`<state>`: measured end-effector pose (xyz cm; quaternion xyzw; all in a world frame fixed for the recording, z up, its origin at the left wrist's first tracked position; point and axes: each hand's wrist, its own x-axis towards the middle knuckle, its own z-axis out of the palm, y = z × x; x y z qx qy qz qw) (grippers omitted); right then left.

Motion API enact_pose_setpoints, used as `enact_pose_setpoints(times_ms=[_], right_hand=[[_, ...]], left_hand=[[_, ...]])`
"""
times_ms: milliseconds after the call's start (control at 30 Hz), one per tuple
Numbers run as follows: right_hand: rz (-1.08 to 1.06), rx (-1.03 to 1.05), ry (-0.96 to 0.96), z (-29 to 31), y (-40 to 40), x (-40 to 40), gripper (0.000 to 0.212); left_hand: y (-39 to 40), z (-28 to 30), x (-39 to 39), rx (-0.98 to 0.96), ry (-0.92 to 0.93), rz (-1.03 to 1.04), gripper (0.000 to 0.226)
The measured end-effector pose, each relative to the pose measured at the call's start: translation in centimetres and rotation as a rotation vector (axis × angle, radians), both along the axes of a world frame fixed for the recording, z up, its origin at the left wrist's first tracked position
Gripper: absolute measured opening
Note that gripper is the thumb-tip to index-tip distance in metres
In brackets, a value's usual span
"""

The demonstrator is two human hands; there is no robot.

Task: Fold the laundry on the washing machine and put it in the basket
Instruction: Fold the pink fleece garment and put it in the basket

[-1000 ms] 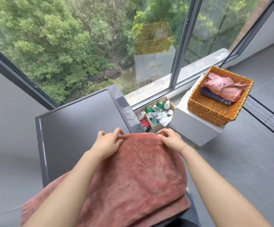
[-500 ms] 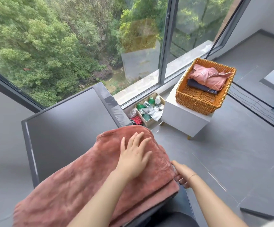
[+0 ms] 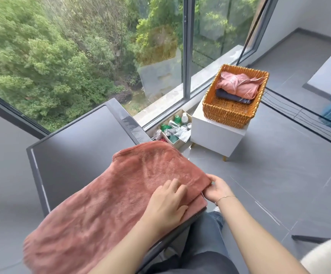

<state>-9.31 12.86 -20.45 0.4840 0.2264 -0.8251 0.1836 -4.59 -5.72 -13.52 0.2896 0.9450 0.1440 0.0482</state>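
Left hand (image 3: 165, 204) flat on towel (image 3: 109, 202) — right hand (image 3: 217, 189) pinches its corner

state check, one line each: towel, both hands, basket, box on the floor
Pink towel: folded over, lying on the washing machine, not yet in the basket.
Left hand: fingers straight, pressing flat on the towel.
Right hand: pinching the towel's right edge.
Wicker basket: on a white stand, holding a folded pink garment over a dark one.
Cardboard box: open, holding bottles.
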Motion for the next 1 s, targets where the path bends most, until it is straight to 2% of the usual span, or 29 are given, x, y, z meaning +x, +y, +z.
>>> enact_pose_setpoints(times_ms=[67,167,267,333,400,467,533,633,700,767,800,867,900,933,1000], right_hand=[[0.03,0.095,0.037,0.3,-0.2,0.0,0.022],[0.048,0.27,0.121,1.5,-0.2,0.0,0.013],[0.059,0.518,0.221,2.8,0.2,0.2,0.013],[0.042,0.573,0.19,2.7,0.2,0.8,0.015],[0.048,0.553,0.067,0.9,0.2,2.0,0.024],[0.088,0.485,-0.016,-0.7,-0.1,3.5,0.04],[0.11,0.361,-0.019,-2.0,0.3,4.1,0.047],[0.03,0.136,-0.108,-2.2,1.2,4.2,0.036],[-0.005,0.063,-0.14,-2.4,1.7,4.1,0.025],[0.018,0.062,-0.113,-2.3,1.5,4.0,0.011],[0.055,0.051,-0.087,-2.3,1.2,4.0,0.02],[0.028,0.015,-0.063,-2.3,0.8,3.6,0.011],[-0.015,0.02,-0.113,-2.4,0.8,3.2,0.027],[-0.043,0.002,-0.097,-2.7,0.5,2.9,0.033],[-0.057,0.031,-0.097,-2.6,0.0,2.4,0.028]], left_hand=[[0.2,0.0,-0.2,0.032,0.067,-0.005,0.008],[0.0,1.3,-0.7,0.067,0.11,0.019,0.018],[-0.8,2.7,-0.7,0.182,0.038,-0.019,0.023],[-1.1,3.1,-0.1,0.222,-0.093,-0.025,0.023],[-1.2,2.6,0.5,0.196,-0.236,-0.003,0.023],[-1.5,1.4,0.4,0.123,-0.297,0.028,0.023],[-2.0,0.5,-0.2,0.137,-0.228,0.072,0.022],[-1.9,0.9,-2.5,0.195,-0.086,0.214,0.015],[-1.2,1.5,-5.2,0.142,-0.011,0.289,0.019],[-0.2,1.7,-8.5,0.046,-0.012,0.343,0.026],[0.2,1.6,-10.1,-0.028,-0.042,0.371,0.03],[0.9,1.1,-12.8,-0.228,-0.151,0.394,0.039],[1.3,0.8,-13.9,-0.325,-0.198,0.389,0.043],[1.6,0.4,-14.7,-0.402,-0.221,0.377,0.045],[2.2,-0.1,-15.7,-0.495,-0.228,0.342,0.044]])
